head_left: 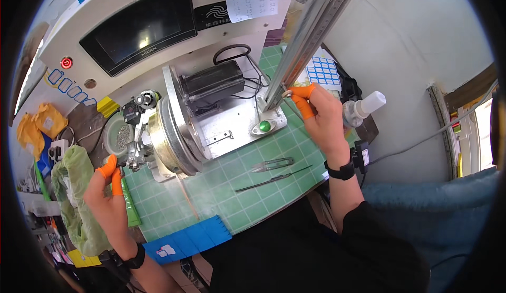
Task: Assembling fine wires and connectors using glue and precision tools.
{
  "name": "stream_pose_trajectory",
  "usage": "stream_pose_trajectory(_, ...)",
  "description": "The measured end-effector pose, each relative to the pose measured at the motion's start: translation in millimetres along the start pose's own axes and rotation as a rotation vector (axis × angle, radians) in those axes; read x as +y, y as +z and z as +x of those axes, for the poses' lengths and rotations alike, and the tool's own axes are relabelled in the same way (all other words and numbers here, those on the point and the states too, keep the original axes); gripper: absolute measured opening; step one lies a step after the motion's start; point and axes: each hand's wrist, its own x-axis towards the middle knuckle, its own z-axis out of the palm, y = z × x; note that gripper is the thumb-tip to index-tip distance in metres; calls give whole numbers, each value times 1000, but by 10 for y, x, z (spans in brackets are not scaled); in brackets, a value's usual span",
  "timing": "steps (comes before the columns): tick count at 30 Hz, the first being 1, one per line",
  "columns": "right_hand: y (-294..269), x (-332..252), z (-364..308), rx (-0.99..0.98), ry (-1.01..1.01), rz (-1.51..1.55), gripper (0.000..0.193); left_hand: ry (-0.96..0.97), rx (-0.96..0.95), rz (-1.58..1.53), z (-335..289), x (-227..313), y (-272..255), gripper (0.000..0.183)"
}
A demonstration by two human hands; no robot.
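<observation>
A round metal drum [164, 137] stands on the green gridded bench [253, 203], with a jointed metal fitting [138, 156] on its left side. The left hand [105, 192], fingertips covered in orange, reaches that fitting's lower end; whether it grips anything there, I cannot tell. The right hand [326, 121] pinches a small metal piece [287, 94] just beside the upright rail [311, 32]. A black motor [213, 85] sits behind the drum, a green button [264, 126] near the rail's foot, and snips [272, 164] lie nearer the person.
</observation>
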Motion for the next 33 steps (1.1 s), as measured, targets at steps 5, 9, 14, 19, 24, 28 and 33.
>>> stream_pose_trajectory(5, 384, -50, -185, 47, 23, 98, 12, -49, 82, -31, -107, 35, -60, 30)
stream_pose_trajectory(9, 119, 12, -254, 41, 68, 19, 13, -2, -5, -78, 22, 173, -15, 28)
stream_pose_trajectory(14, -345, -212, -353, 205, 71, 192, 20, -248, 27, -97, -250, -145, -361, 29)
stream_pose_trajectory(19, -272, -1061, -314, -29, -281, 327, 19, -53, 66, -141, -109, 286, -307, 29)
stream_pose_trajectory(24, 374, -1784, -479, -429, -490, 568, 16, 136, 75, -15, -20, 402, -42, 24)
stream_pose_trajectory(28, 664, -1920, -635, -492, -448, 708, 16, 130, 77, -26, -2, 402, -4, 22)
stream_pose_trajectory(33, 943, -1951, -675, -548, -280, 842, 11, 129, 116, -258, -6, 413, 52, 20)
